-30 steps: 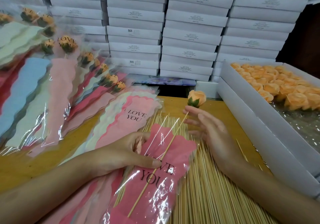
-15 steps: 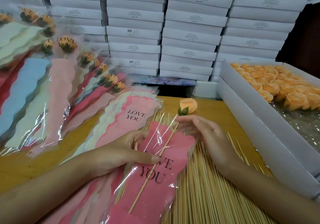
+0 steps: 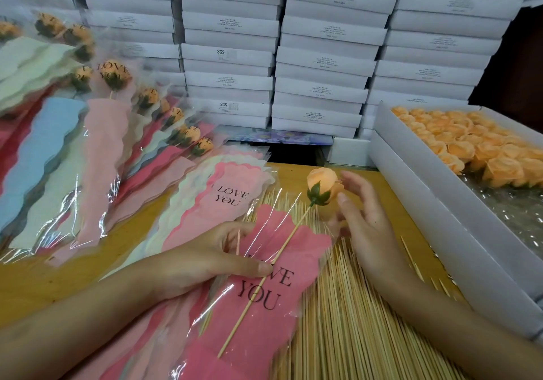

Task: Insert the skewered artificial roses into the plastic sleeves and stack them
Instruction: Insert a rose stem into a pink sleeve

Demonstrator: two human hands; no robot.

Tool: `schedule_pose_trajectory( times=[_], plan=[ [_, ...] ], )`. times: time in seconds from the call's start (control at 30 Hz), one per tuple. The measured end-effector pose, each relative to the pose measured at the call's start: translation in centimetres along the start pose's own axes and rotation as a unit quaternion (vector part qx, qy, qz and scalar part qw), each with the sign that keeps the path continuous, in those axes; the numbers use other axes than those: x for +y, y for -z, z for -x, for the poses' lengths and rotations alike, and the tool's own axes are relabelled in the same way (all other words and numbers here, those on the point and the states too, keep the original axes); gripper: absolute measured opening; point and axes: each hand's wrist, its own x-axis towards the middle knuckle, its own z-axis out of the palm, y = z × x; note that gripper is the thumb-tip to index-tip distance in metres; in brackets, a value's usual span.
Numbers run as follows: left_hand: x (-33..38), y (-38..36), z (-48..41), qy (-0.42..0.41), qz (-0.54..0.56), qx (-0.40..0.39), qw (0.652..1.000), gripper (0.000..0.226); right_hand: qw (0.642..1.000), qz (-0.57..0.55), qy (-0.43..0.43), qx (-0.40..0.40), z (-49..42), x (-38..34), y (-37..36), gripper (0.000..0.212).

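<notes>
A packing workshop: stacked white cartons (image 3: 323, 56) behind a wooden worktable (image 3: 58, 276).

Bright, even light; glare glints on the plastic sleeves (image 3: 97, 191) at left, and wide-angle bending curves the box stacks (image 3: 329, 56) toward the edges.

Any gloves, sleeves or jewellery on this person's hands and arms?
None in view. The left hand and right hand are bare, with no gloves, rings, watch or wristband. No sleeve shows on either arm up to the frame's edge. The visible nails look short and unpainted.
</notes>
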Motion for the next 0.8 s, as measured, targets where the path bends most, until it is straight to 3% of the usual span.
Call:
schedule_pose_trajectory(
  times=[0.13,0.27,0.4,0.63,0.73,0.8],
  plan=[
    [0.1,-0.1,0.1,0.009,0.001,-0.006,1.000,0.115,1.000,-0.004,-0.011,-0.024,0.1,-0.1,-0.1,0.026],
    [0.0,-0.2,-0.2,0.006,0.026,0.008,1.000,0.087,0.999,-0.029,-0.005,-0.029,0.2,-0.5,-0.1,0.022],
    [0.2,-0.1,0.2,0.016,0.004,-0.006,1.000,0.101,0.998,-0.040,0.006,-0.043,0.4,-0.6,-0.2,0.018],
    [0.2,-0.2,0.1,0.017,0.001,-0.001,1.000,0.107,0.996,-0.057,0.026,-0.063,0.4,-0.8,-0.2,0.012],
    [0.5,-0.4,0.1,0.002,0.001,-0.010,1.000,0.100,0.995,-0.058,0.029,-0.071,0.5,-1.0,-0.2,0.010],
    [0.6,-0.4,0.1,-0.017,0.014,-0.038,0.999,0.081,0.995,-0.062,0.030,-0.078,0.6,-1.1,-0.2,0.009]
  ],
)
